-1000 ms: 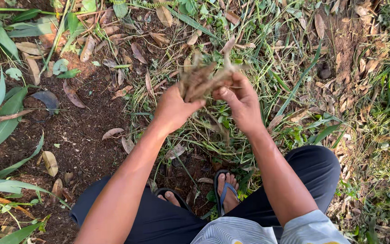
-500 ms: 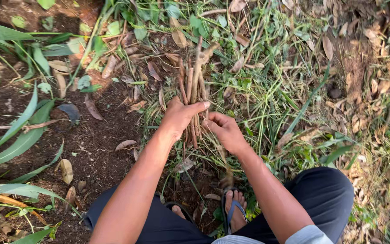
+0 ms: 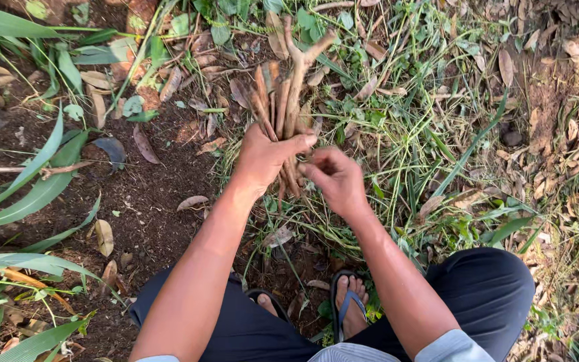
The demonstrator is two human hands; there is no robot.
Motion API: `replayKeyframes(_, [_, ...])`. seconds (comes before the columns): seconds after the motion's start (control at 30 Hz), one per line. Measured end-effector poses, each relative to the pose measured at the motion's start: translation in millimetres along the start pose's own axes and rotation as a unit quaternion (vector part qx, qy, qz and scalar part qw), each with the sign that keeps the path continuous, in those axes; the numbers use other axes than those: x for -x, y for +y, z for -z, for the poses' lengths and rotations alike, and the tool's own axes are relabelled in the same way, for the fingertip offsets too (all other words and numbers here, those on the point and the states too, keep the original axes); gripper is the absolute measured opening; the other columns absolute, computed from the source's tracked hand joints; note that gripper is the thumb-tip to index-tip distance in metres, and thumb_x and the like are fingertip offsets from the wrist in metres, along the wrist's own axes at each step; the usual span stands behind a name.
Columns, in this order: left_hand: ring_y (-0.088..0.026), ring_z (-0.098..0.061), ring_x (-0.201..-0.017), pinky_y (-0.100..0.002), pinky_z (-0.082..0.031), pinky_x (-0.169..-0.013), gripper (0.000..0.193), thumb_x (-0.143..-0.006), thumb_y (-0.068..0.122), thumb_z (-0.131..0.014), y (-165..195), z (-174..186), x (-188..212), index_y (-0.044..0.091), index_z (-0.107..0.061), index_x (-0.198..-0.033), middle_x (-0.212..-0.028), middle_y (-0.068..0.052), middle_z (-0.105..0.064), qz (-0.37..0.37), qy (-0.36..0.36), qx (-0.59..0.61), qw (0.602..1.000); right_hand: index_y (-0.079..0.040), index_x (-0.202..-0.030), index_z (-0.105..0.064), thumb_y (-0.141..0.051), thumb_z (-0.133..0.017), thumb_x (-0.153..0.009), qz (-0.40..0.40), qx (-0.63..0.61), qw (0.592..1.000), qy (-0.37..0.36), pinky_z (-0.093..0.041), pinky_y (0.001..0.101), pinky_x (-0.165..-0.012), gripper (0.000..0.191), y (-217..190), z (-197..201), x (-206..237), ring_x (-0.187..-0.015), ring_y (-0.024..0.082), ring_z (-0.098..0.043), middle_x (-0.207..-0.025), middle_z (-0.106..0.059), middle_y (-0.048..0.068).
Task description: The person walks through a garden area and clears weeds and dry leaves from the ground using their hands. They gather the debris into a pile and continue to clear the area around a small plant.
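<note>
Above the sandalled feet (image 3: 343,305), the right hand (image 3: 335,181) is pinching the lower ends of the brown root bundle (image 3: 283,114) while the left hand (image 3: 263,157) is clasping it; squaring those ends should tighten it.

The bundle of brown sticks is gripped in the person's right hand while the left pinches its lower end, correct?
Not quite: the hands are swapped. In the head view the left hand grips the bundle of brown sticks, and the right hand pinches its lower end.

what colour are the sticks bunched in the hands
Reddish brown, earth-toned; the bundle of sticks is gripped by the left hand, the right hand beside it. Head view shows it.
</note>
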State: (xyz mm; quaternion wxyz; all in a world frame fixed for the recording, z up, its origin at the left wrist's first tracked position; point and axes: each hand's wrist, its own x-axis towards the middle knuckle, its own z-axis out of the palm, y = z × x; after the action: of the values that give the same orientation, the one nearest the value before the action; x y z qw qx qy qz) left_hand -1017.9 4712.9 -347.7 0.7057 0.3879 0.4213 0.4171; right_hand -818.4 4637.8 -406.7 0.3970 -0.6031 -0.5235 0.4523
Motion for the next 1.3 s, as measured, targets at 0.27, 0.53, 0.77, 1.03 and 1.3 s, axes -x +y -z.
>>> replayKeyframes(0.27, [-0.008,-0.071,-0.098,-0.025,-0.062,-0.080,0.054,-0.084,-0.004,-0.070,21,27,-1,0.008,-0.055,-0.134,-0.128,0.000,-0.060,-0.115,0.170,-0.040,0.978,-0.008,-0.117,-0.065,-0.034,-0.070,-0.097,-0.291,0.320,0.892,-0.130,-0.054,0.0360,-0.088,0.033,72,9,42,-0.094,0.021,-0.070,-0.109,-0.073,0.012])
replayKeyframes(0.53, [-0.010,-0.067,-0.074,-0.027,-0.059,-0.063,0.029,-0.089,-0.002,-0.078,-12,43,-2,-0.001,-0.066,-0.116,-0.094,-0.004,-0.071,-0.088,0.157,0.027,0.983,-0.006,-0.123,-0.063,-0.030,-0.054,-0.114,0.031,0.099,0.954,0.280,-0.063,0.0310,-0.090,0.027,115,20,57,-0.113,0.019,-0.071,-0.125,-0.069,0.011])
replayKeyframes(0.77, [-0.009,-0.067,-0.070,-0.026,-0.060,-0.062,0.025,-0.087,0.002,-0.080,-9,37,-4,0.001,-0.069,-0.110,-0.088,-0.004,-0.074,-0.054,0.169,-0.024,0.984,0.002,-0.116,-0.057,-0.066,-0.082,-0.076,-0.157,0.560,0.792,-0.186,-0.052,0.0306,-0.044,0.083,126,-12,69,-0.060,0.016,-0.060,-0.086,-0.065,0.013])
replayKeyframes(1.03, [-0.010,-0.064,-0.071,-0.026,-0.054,-0.062,0.021,-0.092,0.003,-0.082,-11,46,7,-0.002,-0.070,-0.108,-0.086,-0.005,-0.071,-0.064,0.158,-0.057,0.984,-0.014,-0.119,-0.073,-0.029,-0.065,-0.095,-0.172,0.481,0.860,-0.007,-0.061,0.0424,-0.065,0.030,129,82,67,-0.065,0.026,-0.072,-0.086,-0.076,0.012])
replayKeyframes(1.3, [-0.011,-0.071,-0.092,-0.026,-0.063,-0.077,0.040,-0.088,-0.002,-0.078,-1,53,23,0.001,-0.065,-0.125,-0.117,-0.007,-0.071,-0.074,0.150,-0.001,0.986,-0.006,-0.113,-0.079,-0.044,-0.075,-0.094,-0.399,0.565,0.720,0.061,-0.057,0.0469,-0.083,0.042,99,336,90,-0.092,0.037,-0.071,-0.107,-0.074,0.024])
